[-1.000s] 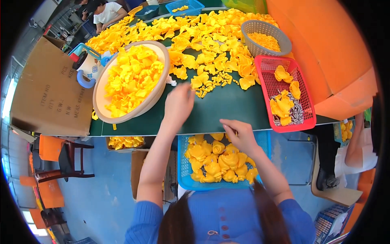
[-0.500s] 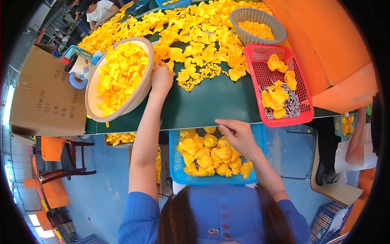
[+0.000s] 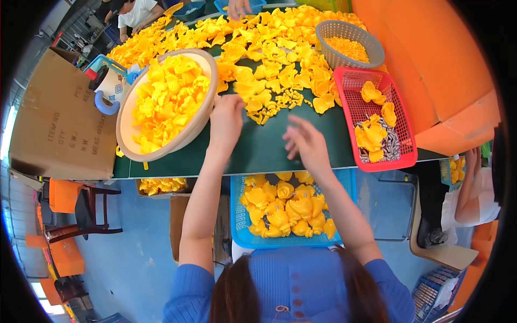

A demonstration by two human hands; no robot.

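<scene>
A dark green table (image 3: 258,151) stands on a blue floor (image 3: 140,242). Left of the table sit a brown cardboard box (image 3: 59,129) and a dark chair (image 3: 86,215) (with orange crates (image 3: 64,196) beside it). Orange boxes (image 3: 447,70) rise at the table's right.

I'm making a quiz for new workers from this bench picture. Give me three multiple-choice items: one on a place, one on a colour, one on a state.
1. Where is the blue basket of yellow pieces?
A. on the green table top
B. below the table's near edge, in front of the person
C. inside the cardboard box

2. What colour is the flat rectangular basket at the table's right?
A. red
B. grey
C. white

3. How is the right hand?
A. closed round a bowl's rim
B. open, fingers spread, above the table
C. resting in the grey basket

Answers: 1 B, it sits under the table edge by the person's lap; 2 A, its mesh is red; 3 B, the fingers are spread and nothing shows in them.
</scene>
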